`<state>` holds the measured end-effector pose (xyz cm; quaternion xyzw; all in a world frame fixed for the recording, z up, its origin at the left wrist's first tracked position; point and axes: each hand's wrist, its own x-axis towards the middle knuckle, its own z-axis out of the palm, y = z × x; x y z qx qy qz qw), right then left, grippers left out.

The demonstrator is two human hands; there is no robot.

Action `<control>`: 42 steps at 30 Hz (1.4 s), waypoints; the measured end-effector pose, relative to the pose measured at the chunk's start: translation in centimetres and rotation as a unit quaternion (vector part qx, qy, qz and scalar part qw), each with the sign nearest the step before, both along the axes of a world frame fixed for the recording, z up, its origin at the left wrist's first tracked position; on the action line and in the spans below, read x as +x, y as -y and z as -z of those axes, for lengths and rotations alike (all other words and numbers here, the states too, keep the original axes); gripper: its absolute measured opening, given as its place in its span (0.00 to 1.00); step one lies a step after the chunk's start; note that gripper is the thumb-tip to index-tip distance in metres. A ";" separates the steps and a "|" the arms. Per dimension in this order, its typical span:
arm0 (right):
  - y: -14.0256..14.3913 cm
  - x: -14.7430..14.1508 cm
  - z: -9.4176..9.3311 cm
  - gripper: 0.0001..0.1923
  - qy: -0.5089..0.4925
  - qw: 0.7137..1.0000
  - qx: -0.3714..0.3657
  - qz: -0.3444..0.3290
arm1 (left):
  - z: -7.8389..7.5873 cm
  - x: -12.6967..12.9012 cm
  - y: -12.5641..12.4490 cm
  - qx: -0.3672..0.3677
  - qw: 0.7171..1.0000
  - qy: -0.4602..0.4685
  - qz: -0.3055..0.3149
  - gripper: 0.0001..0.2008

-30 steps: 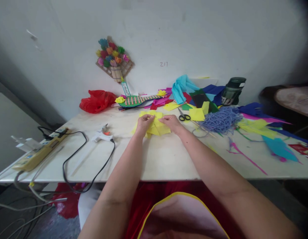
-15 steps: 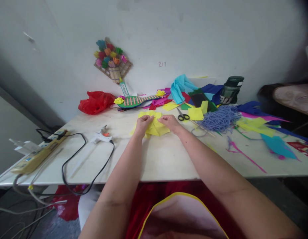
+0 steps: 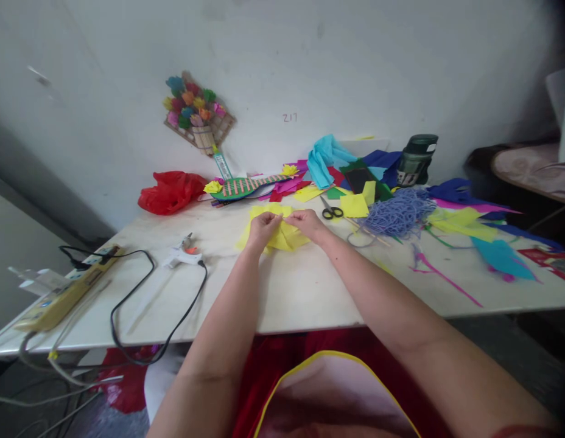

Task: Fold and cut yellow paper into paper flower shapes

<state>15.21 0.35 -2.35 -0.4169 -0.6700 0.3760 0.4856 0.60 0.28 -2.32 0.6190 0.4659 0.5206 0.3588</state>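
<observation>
Yellow crepe paper (image 3: pixel 285 239) lies on the white table (image 3: pixel 305 298) under both of my hands. My left hand (image 3: pixel 263 230) pinches it near its middle, thumb and finger together. Close beside it, my right hand (image 3: pixel 308 224) pinches the same paper, the two sets of fingertips almost meeting. Black-handled scissors (image 3: pixel 332 212) rest just right of my right hand. Behind my hands lies a green lute-shaped craft piece (image 3: pixel 246 188) with pink strips and yellow paper flowers.
On the left are a white glue gun (image 3: pixel 182 257), its black cord and a power strip (image 3: pixel 72 289). A red plastic bag (image 3: pixel 170 191) sits at the back. To the right are purple yarn (image 3: pixel 399 213), coloured paper scraps and a dark green bottle (image 3: pixel 417 160).
My fingertips have drawn closer together on the yellow paper, which looks more gathered. The view has turned slightly to the right.
</observation>
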 end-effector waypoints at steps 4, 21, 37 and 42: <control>-0.1 0.1 0.0 0.16 -0.023 0.999 -0.030 0.000 | 0.0 -0.3 -0.3 0.025 0.999 0.014 -0.024 0.15; 0.1 0.7 -0.6 0.14 -0.132 0.986 -0.097 -0.017 | 0.0 -0.9 0.0 -0.070 0.984 0.160 0.032 0.16; 0.5 -0.5 0.0 0.09 -0.134 0.970 -0.181 -0.087 | 0.2 -0.6 -1.0 -0.026 0.918 0.392 -0.044 0.13; -0.2 0.2 0.1 0.06 -0.177 0.971 -0.153 -0.053 | 0.1 -0.9 -0.8 -0.037 0.924 0.380 -0.013 0.14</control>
